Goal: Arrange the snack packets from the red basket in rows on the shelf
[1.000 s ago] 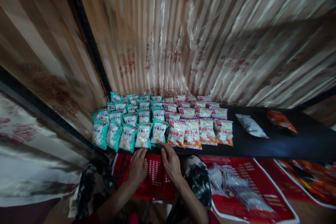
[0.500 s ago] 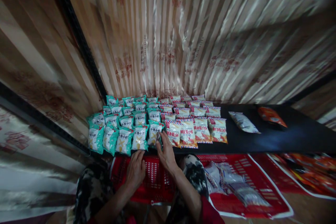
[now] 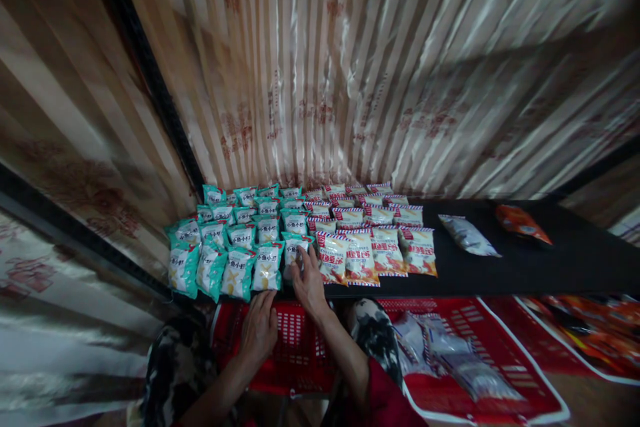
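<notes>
Rows of teal and white snack bags (image 3: 237, 272) stand at the left of the black shelf (image 3: 415, 285). My right hand (image 3: 309, 282) rests on the front bag of the rightmost teal column (image 3: 296, 247), fingers spread over its face. My left hand (image 3: 259, 323) is at the shelf's front edge, just below the neighbouring teal bag (image 3: 269, 265), its fingers extended and nothing in it. Beside the teal bags, to the right, are rows of red, white and orange bags (image 3: 361, 255).
A white bag (image 3: 469, 235) and an orange bag (image 3: 523, 223) lie farther right on the shelf. Below are red baskets (image 3: 533, 373), one with silvery bags (image 3: 480, 373), another with orange packets (image 3: 600, 327). Black posts (image 3: 160, 93) and a patterned curtain (image 3: 310, 67) surround the shelf.
My right hand has shifted slightly left, further over the front of the teal bag. My left hand stays by the shelf edge. The view has moved slightly.
</notes>
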Motion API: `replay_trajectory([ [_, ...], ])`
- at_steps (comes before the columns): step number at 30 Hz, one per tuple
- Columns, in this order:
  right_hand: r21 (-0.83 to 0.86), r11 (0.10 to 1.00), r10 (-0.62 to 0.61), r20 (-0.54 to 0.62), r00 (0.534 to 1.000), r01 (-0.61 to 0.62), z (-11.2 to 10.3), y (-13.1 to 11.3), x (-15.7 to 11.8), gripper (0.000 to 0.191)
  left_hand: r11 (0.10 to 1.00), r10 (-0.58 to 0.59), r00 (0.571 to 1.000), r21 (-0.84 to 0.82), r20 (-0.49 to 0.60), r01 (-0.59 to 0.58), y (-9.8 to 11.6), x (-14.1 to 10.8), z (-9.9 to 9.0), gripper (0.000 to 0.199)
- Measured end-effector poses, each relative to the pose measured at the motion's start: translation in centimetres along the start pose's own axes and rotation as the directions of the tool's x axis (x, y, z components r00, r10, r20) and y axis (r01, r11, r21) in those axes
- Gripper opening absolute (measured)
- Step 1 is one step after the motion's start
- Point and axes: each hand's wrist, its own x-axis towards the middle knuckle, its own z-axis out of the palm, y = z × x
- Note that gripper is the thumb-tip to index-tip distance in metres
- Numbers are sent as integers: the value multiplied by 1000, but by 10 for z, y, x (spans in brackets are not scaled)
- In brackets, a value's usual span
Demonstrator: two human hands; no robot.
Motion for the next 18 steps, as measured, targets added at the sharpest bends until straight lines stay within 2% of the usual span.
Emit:
replay_trajectory([
  [9,39,998,-54,12,998,53,-4,-1,3,43,1000,6,1000,-6,3,-6,-2,-1,4,42],
  [18,17,999,-34,17,999,34,-6,5,2,42,1000,27,999,-6,-22,-27,-3,4,4,41],
])
